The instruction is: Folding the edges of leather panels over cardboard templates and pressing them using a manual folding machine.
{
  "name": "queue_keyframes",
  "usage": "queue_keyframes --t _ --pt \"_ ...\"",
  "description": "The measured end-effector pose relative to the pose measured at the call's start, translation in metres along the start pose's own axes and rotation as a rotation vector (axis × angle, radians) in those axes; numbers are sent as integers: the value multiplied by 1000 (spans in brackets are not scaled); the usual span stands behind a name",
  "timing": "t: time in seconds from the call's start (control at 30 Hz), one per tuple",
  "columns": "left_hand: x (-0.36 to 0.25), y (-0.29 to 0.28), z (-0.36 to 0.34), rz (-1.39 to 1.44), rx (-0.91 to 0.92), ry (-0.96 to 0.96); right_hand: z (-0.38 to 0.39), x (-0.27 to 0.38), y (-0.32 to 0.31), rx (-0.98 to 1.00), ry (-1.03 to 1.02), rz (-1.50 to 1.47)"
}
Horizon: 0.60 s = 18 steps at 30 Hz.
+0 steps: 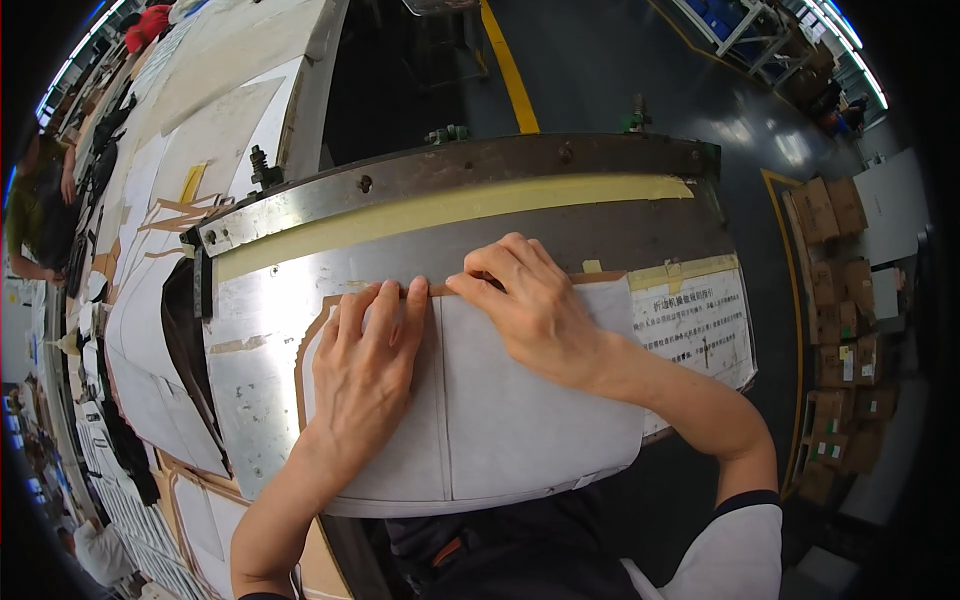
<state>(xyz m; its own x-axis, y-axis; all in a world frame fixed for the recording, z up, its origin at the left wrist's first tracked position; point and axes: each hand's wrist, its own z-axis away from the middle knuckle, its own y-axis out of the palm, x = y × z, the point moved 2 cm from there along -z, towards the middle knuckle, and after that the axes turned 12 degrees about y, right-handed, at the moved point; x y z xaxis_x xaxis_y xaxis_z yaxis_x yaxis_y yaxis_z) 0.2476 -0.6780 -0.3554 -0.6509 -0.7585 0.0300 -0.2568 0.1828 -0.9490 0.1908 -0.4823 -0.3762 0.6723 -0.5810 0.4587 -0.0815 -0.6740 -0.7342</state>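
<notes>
A white-backed panel (540,430) with a brown edging strip and a vertical seam lies on a metal machine bed (240,390). Its front edge hangs toward my body. My left hand (365,370) rests on its left part, fingers stretched out, with the tips at the far brown edge. Just right of the seam, my right hand (530,310) is closed, thumb and bent fingers pinching that same edge. What lies under the right fingers is partly hidden.
A long metal bar (450,165) with yellow tape below it crosses behind the panel. An instruction sheet (700,320) is fixed at the bed's right. Work tables with sheets (230,110) stretch away on the left. Cardboard boxes (845,300) are stacked at right. Other people work at far left.
</notes>
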Motion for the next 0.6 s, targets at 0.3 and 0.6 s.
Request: queue_keyframes --t 0.3,0.6 --pt "-8 7 -5 22 -36 -11 1 -7 -15 90 175 -133" --pt "-13 1 -15 -35 9 0 2 -12 -20 162 228 -200"
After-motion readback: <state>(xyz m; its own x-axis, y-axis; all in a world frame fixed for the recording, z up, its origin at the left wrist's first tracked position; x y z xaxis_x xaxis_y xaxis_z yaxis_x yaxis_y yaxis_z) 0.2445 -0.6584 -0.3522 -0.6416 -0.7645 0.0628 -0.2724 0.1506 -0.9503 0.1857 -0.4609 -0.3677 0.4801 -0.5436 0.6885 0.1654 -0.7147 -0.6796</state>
